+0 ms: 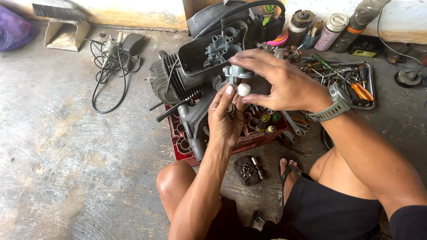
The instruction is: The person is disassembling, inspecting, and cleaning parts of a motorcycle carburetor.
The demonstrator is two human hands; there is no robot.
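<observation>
My right hand (278, 80) grips a small grey metal carburettor part (235, 71) from above, fingers curled around it, a grey watch on the wrist. My left hand (224, 118) reaches up from below, palm toward me, and its fingertips pinch a small white round float (243, 89) hanging under that part. Both hands hover over a dark grey engine (195, 71) that rests on a red plastic crate (178, 142). Another grey carburettor body (220, 44) sits on top of the engine.
A metal tray (371, 95) of pliers and screwdrivers lies at right, with bottles and cans (331, 31) behind it. A soldering tool with coiled black cable (111, 62) and a dustpan with brush (64, 26) lie at left. A dark cloth with screws (247, 171) sits by my foot.
</observation>
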